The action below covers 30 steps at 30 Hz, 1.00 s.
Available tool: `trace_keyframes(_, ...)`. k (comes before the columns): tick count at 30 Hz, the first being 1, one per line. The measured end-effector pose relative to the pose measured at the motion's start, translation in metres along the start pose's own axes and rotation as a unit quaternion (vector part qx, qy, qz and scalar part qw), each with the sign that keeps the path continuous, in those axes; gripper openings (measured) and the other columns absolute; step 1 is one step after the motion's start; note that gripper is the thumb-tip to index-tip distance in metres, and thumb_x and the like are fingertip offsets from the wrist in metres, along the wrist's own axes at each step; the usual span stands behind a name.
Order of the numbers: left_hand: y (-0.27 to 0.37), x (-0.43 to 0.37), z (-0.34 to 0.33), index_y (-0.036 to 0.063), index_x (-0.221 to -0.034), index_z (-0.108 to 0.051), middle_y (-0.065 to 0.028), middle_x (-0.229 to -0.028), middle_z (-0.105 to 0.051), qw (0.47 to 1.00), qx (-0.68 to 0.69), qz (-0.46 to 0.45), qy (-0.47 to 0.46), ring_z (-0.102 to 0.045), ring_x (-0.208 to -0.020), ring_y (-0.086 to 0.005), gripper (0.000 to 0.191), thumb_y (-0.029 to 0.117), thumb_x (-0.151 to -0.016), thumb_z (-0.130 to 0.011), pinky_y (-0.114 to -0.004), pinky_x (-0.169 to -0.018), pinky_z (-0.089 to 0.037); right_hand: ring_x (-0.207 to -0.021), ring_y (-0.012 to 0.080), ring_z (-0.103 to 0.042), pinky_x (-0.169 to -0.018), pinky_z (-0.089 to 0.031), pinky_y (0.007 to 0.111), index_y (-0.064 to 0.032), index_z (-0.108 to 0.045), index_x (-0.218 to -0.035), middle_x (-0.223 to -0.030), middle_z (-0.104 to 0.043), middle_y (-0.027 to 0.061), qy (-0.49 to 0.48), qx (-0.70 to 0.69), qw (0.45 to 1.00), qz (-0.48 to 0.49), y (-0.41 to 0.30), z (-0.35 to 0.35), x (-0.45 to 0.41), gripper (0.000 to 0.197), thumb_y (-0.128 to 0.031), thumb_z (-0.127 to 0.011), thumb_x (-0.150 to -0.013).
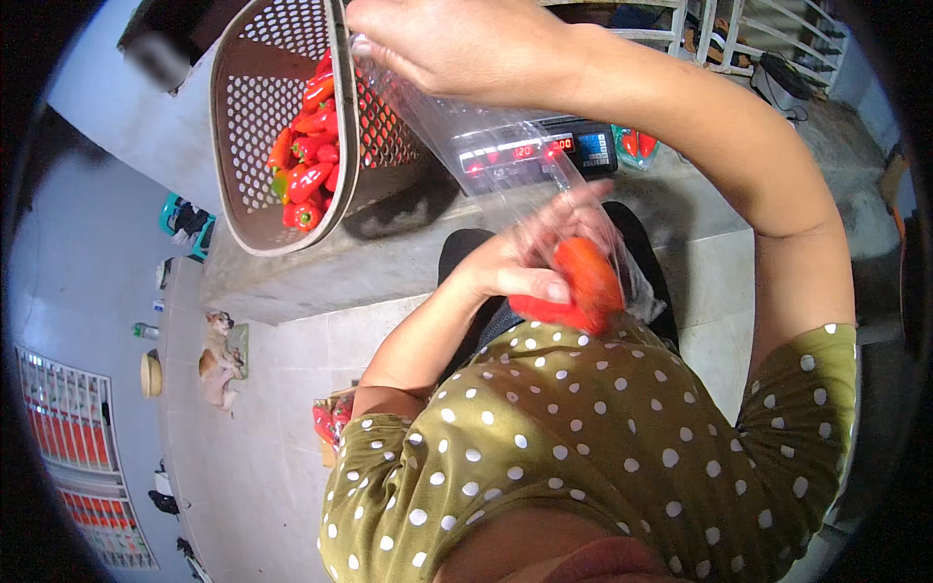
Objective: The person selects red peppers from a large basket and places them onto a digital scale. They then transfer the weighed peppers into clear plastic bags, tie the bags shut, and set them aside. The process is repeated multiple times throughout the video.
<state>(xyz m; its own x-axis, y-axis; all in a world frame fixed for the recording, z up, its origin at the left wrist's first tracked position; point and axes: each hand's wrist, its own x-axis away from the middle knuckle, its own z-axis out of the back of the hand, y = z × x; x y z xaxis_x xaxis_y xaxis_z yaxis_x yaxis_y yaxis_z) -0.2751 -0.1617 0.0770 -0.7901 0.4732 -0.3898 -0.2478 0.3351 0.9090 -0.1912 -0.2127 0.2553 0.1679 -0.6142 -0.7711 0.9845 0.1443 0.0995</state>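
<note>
A long clear plastic bag (pixel 474 138) stretches slantwise between my two hands. My right hand (pixel 459 47) pinches its upper end beside the rim of the basket. Down near my lap, my left hand (pixel 521 266) grips the lower part around red peppers (pixel 587 280), which look blurred; how many there are is hard to tell. The tipped brown perforated plastic basket (pixel 351 160) holds many red peppers (pixel 310 182), some with green patches. Behind the bag, and partly seen through it, is a digital scale (pixel 594 149) with lit red digits.
Basket and scale rest on a concrete ledge (pixel 401 251). Right of the scale lies a small bag of red peppers (pixel 638 146). Bagged peppers (pixel 334 419) are in a carton on the floor by my left elbow. A dog (pixel 219 361) lies on the tiles at left.
</note>
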Motion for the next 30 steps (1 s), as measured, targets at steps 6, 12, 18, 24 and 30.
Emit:
trace_keyframes(6, 0.012, -0.016, -0.022, -0.0052, -0.127, -0.031, -0.0158, -0.117, -0.046, 0.995, 0.055, 0.086, 0.0, -0.043, -0.11, -0.0237, 0.087, 0.054, -0.07, -0.06, -0.032, -0.097, -0.029, -0.063, 0.0278, -0.06, -0.055, -0.047, 0.038, -0.0025, -0.054, -0.079, -0.066, -0.06, 0.0151, -0.079, 0.03, 0.995, -0.058, 0.006, -0.038, 0.003, 0.016, -0.018, -0.051, -0.079)
trace_keyframes(12, 0.0, -0.03, -0.013, -0.0033, -0.114, -0.044, -0.0127, -0.106, -0.054, 0.992, 0.105, 0.027, 0.071, -0.052, -0.096, -0.0186, 0.051, 0.035, -0.081, -0.053, -0.029, -0.083, -0.042, -0.055, 0.0294, -0.06, -0.046, -0.047, 0.04, -0.0078, -0.052, -0.076, -0.06, -0.059, 0.0106, -0.007, 0.064, 0.998, 0.028, 0.025, -0.097, 0.016, 0.015, -0.023, -0.054, -0.078)
trace_keyframes(18, -0.002, -0.041, 0.0, -0.0026, -0.114, -0.047, -0.0115, -0.106, -0.055, 0.979, 0.1, 0.081, 0.156, -0.052, -0.099, -0.0176, 0.041, 0.031, -0.093, -0.033, -0.031, -0.09, -0.039, -0.067, 0.034, -0.06, -0.058, -0.048, 0.043, -0.0052, -0.053, -0.08, -0.071, -0.061, 0.0153, -0.124, 0.047, 0.991, -0.027, 0.031, -0.086, 0.007, 0.032, -0.038, -0.055, -0.079)
trace_keyframes(24, -0.009, -0.025, 0.056, -0.0018, -0.121, -0.044, -0.0126, -0.119, -0.05, 0.98, -0.061, 0.065, 0.18, -0.047, -0.11, -0.0216, 0.052, 0.041, -0.093, -0.033, -0.033, -0.097, -0.033, -0.059, 0.0129, -0.052, -0.053, -0.043, 0.028, -0.0014, -0.058, -0.078, -0.065, -0.055, 0.004, -0.383, -0.13, 0.887, -0.221, 0.09, -0.012, 0.038, 0.042, -0.043, -0.065, -0.073)
trace_keyframes(30, -0.04, -0.01, 0.089, -0.0017, -0.11, -0.052, -0.0175, -0.11, -0.055, 0.877, -0.421, 0.107, 0.204, -0.052, -0.103, -0.0235, 0.038, 0.029, -0.088, -0.046, -0.035, -0.088, -0.04, -0.097, 0.0276, -0.05, -0.085, -0.04, 0.035, -0.0033, -0.057, -0.106, -0.098, -0.055, 0.0135, -0.329, -0.267, 0.885, -0.192, 0.068, -0.085, 0.141, 0.036, -0.025, -0.059, -0.078)
